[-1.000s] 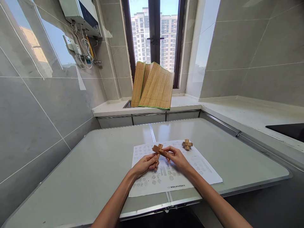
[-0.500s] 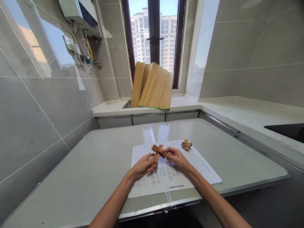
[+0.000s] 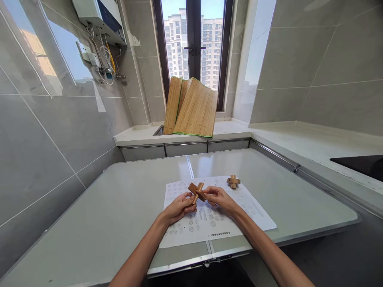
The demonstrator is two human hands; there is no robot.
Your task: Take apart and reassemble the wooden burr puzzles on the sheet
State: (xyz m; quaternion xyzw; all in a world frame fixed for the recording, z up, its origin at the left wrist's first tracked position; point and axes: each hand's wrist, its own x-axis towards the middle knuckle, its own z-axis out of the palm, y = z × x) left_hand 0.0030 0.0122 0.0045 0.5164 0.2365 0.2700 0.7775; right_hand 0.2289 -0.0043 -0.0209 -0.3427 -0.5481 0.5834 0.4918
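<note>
Between my two hands is a brown wooden interlocking puzzle [image 3: 197, 190], its pieces crossing in an X, held just above a printed sheet. My left hand [image 3: 182, 205] is closed on the lower left end of it. Fingers of my right hand [image 3: 219, 197] pinch it from the right side. Under both hands lies the white paper sheet [image 3: 191, 235] with small printed diagrams. A second wooden puzzle [image 3: 233, 181], a cross-shaped block, rests on the sheet's far right corner, apart from my hands.
The sheet lies on a pale folding table [image 3: 119, 207] with a seam down its middle. Behind it, a white counter [image 3: 134, 137] carries a folded bamboo mat [image 3: 196, 109] before the window. A black panel [image 3: 362, 165] sits on the right counter.
The right fingers have shifted slightly on the wooden puzzle, and the part at their tips looks turned a little. The whole view has moved slightly; both hands still hold the puzzle.
</note>
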